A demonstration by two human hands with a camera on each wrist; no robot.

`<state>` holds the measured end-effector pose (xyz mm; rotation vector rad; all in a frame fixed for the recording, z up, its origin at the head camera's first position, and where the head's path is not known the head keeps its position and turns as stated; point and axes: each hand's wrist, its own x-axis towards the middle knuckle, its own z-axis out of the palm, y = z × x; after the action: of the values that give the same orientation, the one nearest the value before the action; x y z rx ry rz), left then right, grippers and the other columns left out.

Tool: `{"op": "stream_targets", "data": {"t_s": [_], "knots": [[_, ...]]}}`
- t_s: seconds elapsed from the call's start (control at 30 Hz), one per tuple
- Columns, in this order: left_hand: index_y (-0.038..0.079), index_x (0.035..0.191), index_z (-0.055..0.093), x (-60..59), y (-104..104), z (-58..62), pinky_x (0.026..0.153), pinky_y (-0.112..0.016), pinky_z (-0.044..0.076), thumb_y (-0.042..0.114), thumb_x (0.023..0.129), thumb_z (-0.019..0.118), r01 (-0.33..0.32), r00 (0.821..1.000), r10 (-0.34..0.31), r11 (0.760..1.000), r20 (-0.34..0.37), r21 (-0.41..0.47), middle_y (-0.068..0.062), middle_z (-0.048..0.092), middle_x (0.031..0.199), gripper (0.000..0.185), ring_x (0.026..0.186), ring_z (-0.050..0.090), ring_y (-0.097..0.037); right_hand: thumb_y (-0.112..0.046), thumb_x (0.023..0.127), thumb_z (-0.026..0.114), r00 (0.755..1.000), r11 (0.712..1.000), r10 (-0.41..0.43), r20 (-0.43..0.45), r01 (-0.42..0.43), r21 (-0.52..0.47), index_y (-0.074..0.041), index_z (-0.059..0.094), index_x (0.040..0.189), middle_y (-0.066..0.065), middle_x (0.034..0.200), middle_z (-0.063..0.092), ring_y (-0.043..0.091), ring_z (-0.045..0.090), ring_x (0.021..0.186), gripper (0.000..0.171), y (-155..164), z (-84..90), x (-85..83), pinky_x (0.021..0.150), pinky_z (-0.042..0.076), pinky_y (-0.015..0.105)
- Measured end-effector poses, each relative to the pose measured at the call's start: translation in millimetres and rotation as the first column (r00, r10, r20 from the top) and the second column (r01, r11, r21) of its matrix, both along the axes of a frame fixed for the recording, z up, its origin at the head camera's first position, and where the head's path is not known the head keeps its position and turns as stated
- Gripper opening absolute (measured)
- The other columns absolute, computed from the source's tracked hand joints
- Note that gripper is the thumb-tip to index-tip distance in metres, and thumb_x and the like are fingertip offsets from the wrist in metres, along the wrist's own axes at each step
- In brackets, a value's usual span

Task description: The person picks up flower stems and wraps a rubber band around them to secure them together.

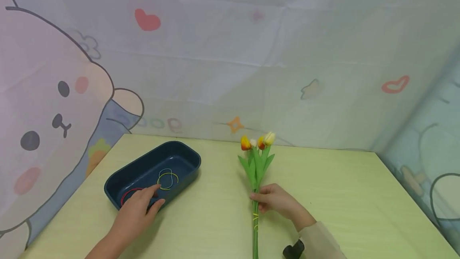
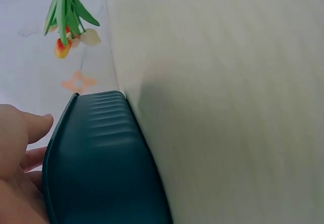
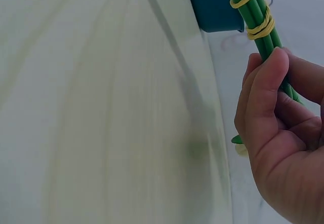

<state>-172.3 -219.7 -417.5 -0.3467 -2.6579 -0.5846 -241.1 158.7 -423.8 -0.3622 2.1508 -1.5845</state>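
Note:
My right hand (image 1: 274, 201) pinches a bunch of artificial tulips (image 1: 256, 171) round its green stems, with the orange-yellow and white blooms pointing to the back of the table. Below the fingers, a yellow rubber band (image 3: 261, 29) is wound round the stems. My left hand (image 1: 138, 209) reaches over the near rim of a dark blue basin (image 1: 134, 175), thumb apart from the fingers and nothing seen between them. Inside the basin, a red rubber band (image 1: 125, 196) lies close by that hand, partly hidden by it. A yellow rubber band (image 1: 166, 188) and a light blue one (image 1: 171, 175) overlap farther in.
The basin stands at the left on a pale yellow-green table (image 1: 341, 195). A printed cloth backdrop (image 1: 230, 71) rises behind the table's far edge. A black device (image 1: 293, 250) sits by the right sleeve (image 1: 320, 241).

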Motion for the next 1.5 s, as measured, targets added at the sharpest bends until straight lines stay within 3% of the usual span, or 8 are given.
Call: {"op": "stream_targets", "data": {"t_s": [0.23,0.47,0.8,1.13,1.5], "knots": [[0.003,0.119,0.063,2.9,1.9,0.9,0.063,-0.035,0.045,0.014,0.086,0.072,-0.008,1.0,0.008,1.0,0.028,0.007,0.002,0.064,0.087,0.036,0.078,0.056,-0.015,-0.018,0.095,0.062,1.0,1.0,0.001,0.021,-0.001,-0.014,-0.003,0.063,0.077,-0.003,0.059,0.055,0.006,0.054,0.055,0.024,1.9,-6.1,0.0,0.06,0.049,0.023],[0.006,0.121,0.064,3.1,0.5,-1.1,0.067,-0.042,0.051,0.014,0.085,0.074,0.01,1.0,-0.009,0.999,0.012,-0.037,-0.007,0.069,0.094,0.038,0.086,0.064,-0.027,-0.019,0.095,0.062,1.0,1.0,0.011,0.019,-0.011,-0.012,-0.002,0.063,0.077,-0.003,0.06,0.055,0.006,0.053,0.055,0.025,3.1,-7.8,-1.8,0.06,0.049,0.023],[0.008,0.118,0.066,3.3,1.1,-1.9,0.068,-0.044,0.052,0.013,0.086,0.073,0.003,0.999,-0.001,0.999,0.043,-0.048,-0.009,0.07,0.099,0.034,0.089,0.066,-0.028,-0.018,0.094,0.063,1.0,1.0,0.01,0.026,-0.01,0.008,0.001,0.065,0.079,-0.001,0.061,0.056,0.006,0.055,0.055,0.025,4.6,-12.4,-4.7,0.058,0.05,0.022],[0.009,0.117,0.067,3.6,2.1,-1.1,0.066,-0.043,0.051,0.013,0.087,0.072,-0.004,0.998,0.006,0.999,0.056,-0.038,-0.007,0.07,0.097,0.032,0.088,0.066,-0.027,-0.017,0.094,0.063,1.0,1.0,0.005,0.026,-0.006,0.027,0.004,0.065,0.08,-0.002,0.061,0.057,0.006,0.057,0.056,0.025,11.3,-13.6,-5.6,0.057,0.051,0.021],[0.008,0.117,0.067,2.8,2.7,1.3,0.065,-0.037,0.048,0.011,0.088,0.069,-0.01,0.996,0.011,1.0,0.086,-0.018,-0.005,0.068,0.091,0.029,0.081,0.064,-0.02,-0.017,0.096,0.06,0.998,0.999,0.006,0.057,-0.008,0.042,-0.002,0.061,0.078,-0.001,0.063,0.058,0.007,0.057,0.057,0.024,21.3,-10.5,-4.1,0.057,0.051,0.021]]}}
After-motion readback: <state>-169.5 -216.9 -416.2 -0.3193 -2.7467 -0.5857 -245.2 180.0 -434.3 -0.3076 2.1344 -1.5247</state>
